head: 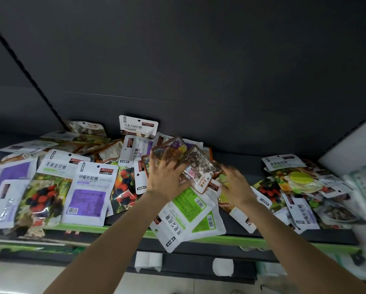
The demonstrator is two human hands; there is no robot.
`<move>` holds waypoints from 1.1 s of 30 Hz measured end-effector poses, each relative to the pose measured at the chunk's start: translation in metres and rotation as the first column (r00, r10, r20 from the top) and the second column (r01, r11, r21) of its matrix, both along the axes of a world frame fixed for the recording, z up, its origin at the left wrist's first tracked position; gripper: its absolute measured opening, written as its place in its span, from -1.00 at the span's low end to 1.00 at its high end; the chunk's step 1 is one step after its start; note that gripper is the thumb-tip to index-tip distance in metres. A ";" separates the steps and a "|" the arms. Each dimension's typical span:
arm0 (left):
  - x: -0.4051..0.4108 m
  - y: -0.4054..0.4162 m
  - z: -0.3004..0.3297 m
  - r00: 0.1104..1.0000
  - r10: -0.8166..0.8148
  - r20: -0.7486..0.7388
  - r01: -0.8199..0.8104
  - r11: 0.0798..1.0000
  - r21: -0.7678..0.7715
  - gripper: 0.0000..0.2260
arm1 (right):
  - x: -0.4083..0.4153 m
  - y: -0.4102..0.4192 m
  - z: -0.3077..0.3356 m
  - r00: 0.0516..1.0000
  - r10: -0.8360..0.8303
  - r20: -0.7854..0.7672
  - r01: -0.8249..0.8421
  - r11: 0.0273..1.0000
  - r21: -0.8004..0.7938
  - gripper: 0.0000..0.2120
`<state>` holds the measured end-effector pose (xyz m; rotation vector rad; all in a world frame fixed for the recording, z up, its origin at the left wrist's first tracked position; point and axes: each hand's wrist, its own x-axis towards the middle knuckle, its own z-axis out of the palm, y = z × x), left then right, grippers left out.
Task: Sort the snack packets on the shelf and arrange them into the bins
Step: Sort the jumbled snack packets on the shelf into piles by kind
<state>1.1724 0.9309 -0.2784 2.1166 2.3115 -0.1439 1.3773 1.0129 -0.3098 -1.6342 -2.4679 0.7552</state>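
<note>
My left hand [167,177] has its fingers curled on two clear-fronted snack pouches [188,160], held above the pile mid-shelf. Right hand [237,183] is blurred, fingers spread, holding nothing. White-and-green flat packets [184,215] overhang the dark shelf w/ green front edge [252,240]; bare strip btwn piles.

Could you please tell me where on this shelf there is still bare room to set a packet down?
One bare dark strip of shelf lies at the back, between the central pile under the hands and the right-hand packets. Another runs along the green front edge, below the right hand. Left of the left hand, packets overlap densely.
</note>
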 end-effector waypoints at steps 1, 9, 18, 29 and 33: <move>0.004 0.001 0.002 0.999 0.031 0.019 -0.031 1.000 -0.005 -0.45 | 0.008 -0.001 -0.004 0.998 -0.009 0.059 0.012 0.999 -0.047 -0.33; 0.037 0.015 -0.003 0.975 0.222 -0.021 -0.223 0.969 -0.104 -0.09 | 0.025 -0.017 -0.001 0.934 0.043 0.355 -0.049 0.999 0.006 -0.24; 0.016 0.013 -0.007 0.955 0.292 0.057 -0.286 0.953 -0.101 -0.10 | 0.046 -0.001 0.009 0.974 -0.119 0.195 0.074 0.972 0.224 -0.39; -0.018 0.009 0.000 0.908 0.387 0.160 -0.361 0.917 -0.171 -0.08 | -0.030 0.030 0.011 0.899 -0.407 -0.161 0.378 0.908 -0.180 -0.72; -0.018 0.005 -0.005 0.895 0.401 0.196 -0.372 0.913 -0.169 -0.08 | -0.030 0.028 0.020 0.839 -0.499 -0.217 0.492 0.866 -0.092 -0.84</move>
